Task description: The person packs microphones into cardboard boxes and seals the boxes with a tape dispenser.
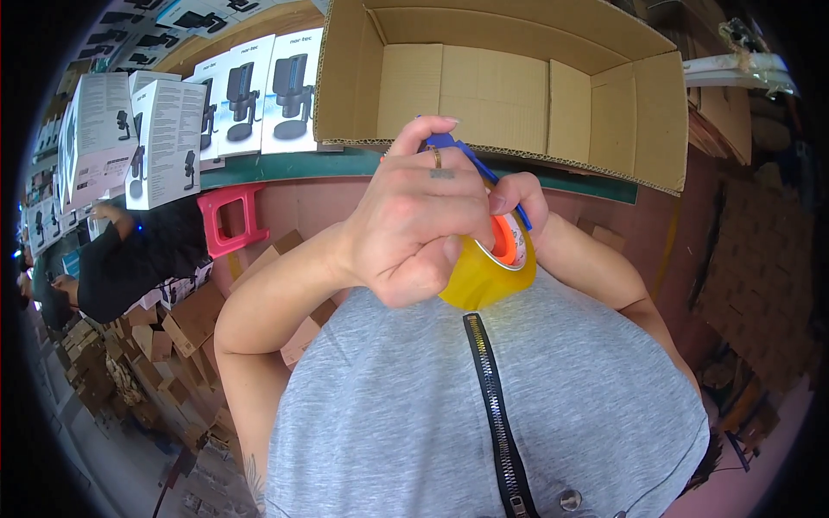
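Note:
Close to my chest I have a tape dispenser with a blue frame, an orange hub and a wide roll of yellow tape (484,281). My left hand (414,216) is closed over its near left side, thumb and curled fingers against the roll, with the index finger raised near the blue frame. From the far right, my right hand (525,203) grips the same dispenser; its thumb shows on top and most of its fingers are hidden. Just beyond both hands stands an open cardboard box (643,112), flaps up, its bottom visible.
The box rests on a green-edged table (285,166). White printed boxes (250,95) showing microphones stand left of it. At the left, another person in dark clothing (142,250) works beside a pink stool (231,220). Cartons (194,319) pile up on the floor; flattened cardboard (725,112) lies right.

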Available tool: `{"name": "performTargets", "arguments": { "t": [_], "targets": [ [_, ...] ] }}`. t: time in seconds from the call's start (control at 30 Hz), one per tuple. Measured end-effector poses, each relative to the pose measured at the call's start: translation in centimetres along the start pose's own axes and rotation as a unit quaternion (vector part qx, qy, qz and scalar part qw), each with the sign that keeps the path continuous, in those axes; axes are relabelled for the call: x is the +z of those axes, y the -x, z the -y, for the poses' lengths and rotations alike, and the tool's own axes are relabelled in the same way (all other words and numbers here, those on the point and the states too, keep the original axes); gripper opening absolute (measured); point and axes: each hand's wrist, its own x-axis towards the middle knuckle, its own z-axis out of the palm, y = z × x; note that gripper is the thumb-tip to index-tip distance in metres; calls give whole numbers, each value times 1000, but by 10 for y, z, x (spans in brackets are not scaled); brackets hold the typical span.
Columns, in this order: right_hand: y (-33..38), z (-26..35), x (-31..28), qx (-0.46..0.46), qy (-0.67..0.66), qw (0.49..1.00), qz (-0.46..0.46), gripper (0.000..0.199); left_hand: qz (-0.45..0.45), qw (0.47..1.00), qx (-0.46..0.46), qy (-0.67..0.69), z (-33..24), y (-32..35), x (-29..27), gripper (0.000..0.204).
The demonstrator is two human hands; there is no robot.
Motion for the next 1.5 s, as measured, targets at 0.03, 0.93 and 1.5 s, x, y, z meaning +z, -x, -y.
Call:
{"name": "performTargets", "arguments": {
  "t": [0.03,0.93,1.5],
  "targets": [
    [1,0,2,-1,-1,1000,0,33,-7,1000,9,3,1,0,1,33],
    [-7,4,-11,15,-18,999,31,40,4,1000,-19,18,0,0,-7,37],
    [-14,18,26,0,51,993,104,81,-69,976,68,-195,-29,17,-42,24]
  ]
}}
